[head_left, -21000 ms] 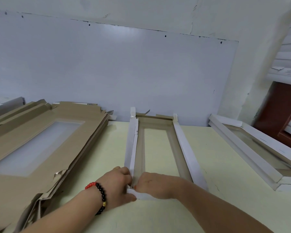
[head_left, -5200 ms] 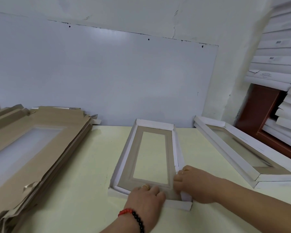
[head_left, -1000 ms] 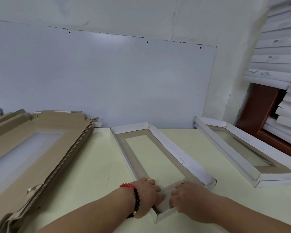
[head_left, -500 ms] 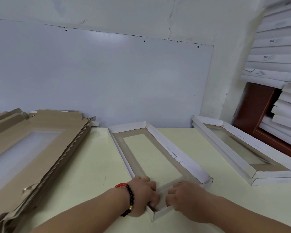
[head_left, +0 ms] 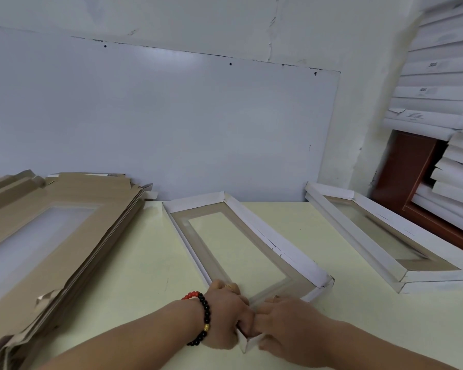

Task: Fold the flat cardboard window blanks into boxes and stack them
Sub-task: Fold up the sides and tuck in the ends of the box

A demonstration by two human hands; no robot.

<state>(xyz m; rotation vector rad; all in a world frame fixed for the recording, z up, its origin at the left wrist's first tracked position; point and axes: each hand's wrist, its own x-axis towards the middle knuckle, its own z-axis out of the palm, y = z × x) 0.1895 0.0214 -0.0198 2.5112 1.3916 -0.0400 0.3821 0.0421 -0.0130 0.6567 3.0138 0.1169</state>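
Window box (head_left: 241,252), part-folded, lying at 6 o'clock on the table (head_left: 150,263): light, thin board, likely creasing easily, best taken by its stiffer folded corners; left hand (head_left: 226,316) and right hand (head_left: 284,325) both pinch the near corner.

Matt brown cardboard blanks (head_left: 51,236), white-faced cardboard box (head_left: 241,244) with clear glossy window, smooth pale-yellow tabletop (head_left: 145,263), glossy bead bracelet (head_left: 202,316)

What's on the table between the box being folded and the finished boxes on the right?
Nothing: the head view shows bare table between the box being folded and the finished boxes.
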